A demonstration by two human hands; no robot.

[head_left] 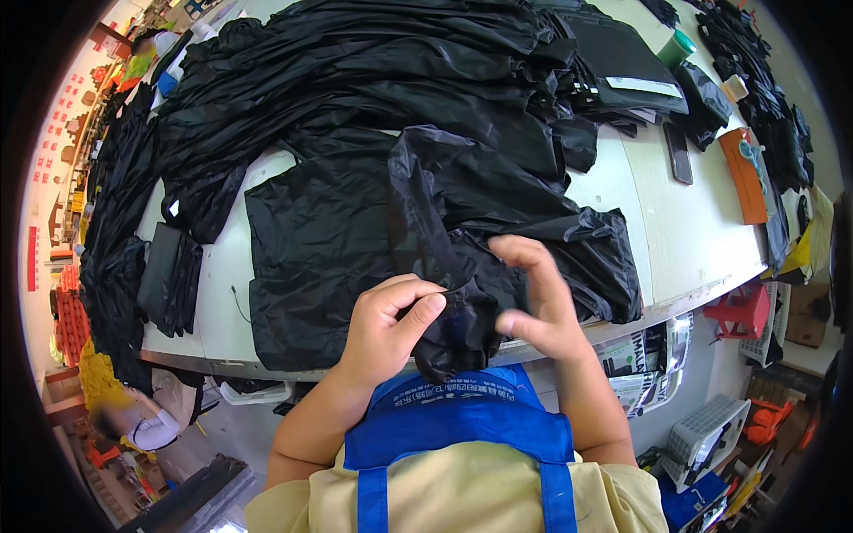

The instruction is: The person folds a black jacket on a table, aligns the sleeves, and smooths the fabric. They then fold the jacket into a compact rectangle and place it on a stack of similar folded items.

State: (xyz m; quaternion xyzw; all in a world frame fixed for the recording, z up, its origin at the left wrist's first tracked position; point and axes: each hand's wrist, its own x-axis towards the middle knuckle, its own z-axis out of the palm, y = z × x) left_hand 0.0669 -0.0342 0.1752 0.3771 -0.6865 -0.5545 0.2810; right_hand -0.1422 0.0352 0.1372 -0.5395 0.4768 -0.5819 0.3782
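A black, shiny garment (pixel 320 213) lies spread over the near part of the white table, its cloth gathered and hanging over the front edge before my body. With thumb and forefinger, my left hand (pixel 386 324) pinches an edge of this garment. My right hand (pixel 546 306) is held beside the gathered cloth, its thumb and fingers apart, slightly blurred, with nothing seen between them. Part of the right hand's fingers is curled out of sight.
A big heap of black garments (pixel 355 71) covers the table's far side. To the right are a phone (pixel 678 153), an orange box (pixel 745 178) and a green-lidded container (pixel 677 48). A folded black bundle (pixel 169 275) sits at left. A red stool (pixel 742 311) and grey crate (pixel 706 435) stand below.
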